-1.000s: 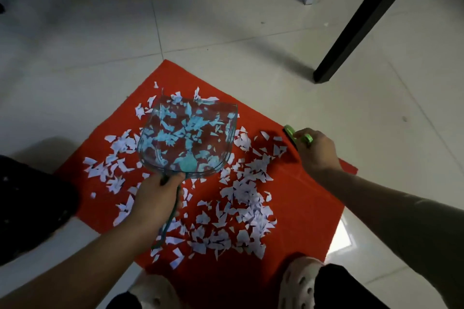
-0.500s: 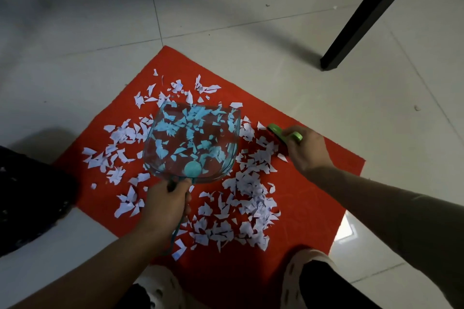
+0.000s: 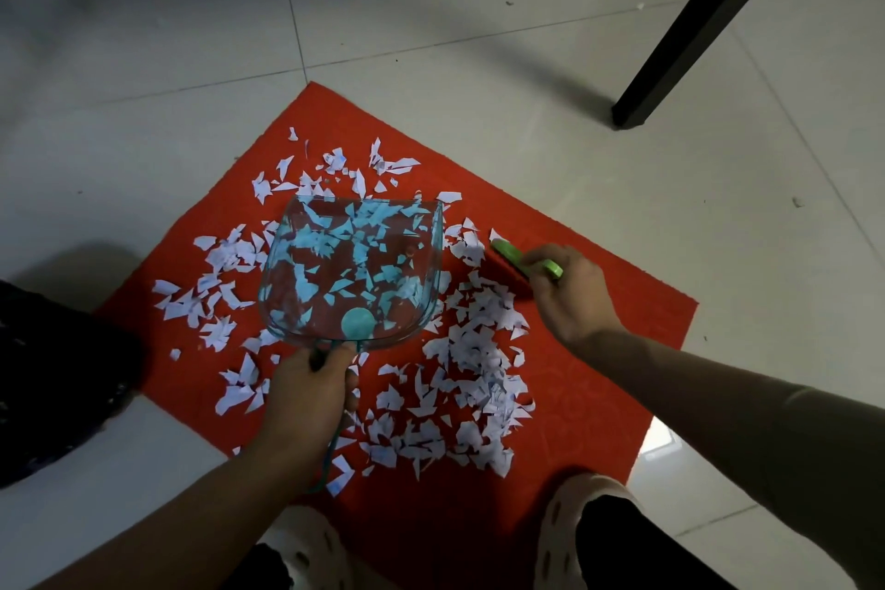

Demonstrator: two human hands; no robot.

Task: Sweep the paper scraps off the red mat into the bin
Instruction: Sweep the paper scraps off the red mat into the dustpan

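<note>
The left grip (image 3: 306, 393) is closed tight round the thin handle (image 3: 330, 450) of a clear teal dustpan (image 3: 352, 268), fingers curled just where handle meets pan. That hold aims the pan's open lip away from the person, probably to receive whatever gets pushed in. The pan reaches just beyond this grip, low over the red mat (image 3: 598, 350). Scraps show blue-tinted through it, and I cannot tell whether they lie inside it or beneath it.

The right grip (image 3: 572, 290) is wrapped round a green hand brush (image 3: 515, 256), held low to the mat just outside the pan's right wall, seemingly ready to draw scraps toward the pan.

The thickest drift of white paper scraps (image 3: 479, 350) lies between the two grips and nearer the person. More lie left of the left grip and beyond the pan's lip, so most of the sweeping looks undone.

No bin is clearly visible; a dark shape (image 3: 48, 374) well left of the left grip might be one. A black desk leg (image 3: 709, 24) stands on the tiled floor far beyond the right grip.
</note>
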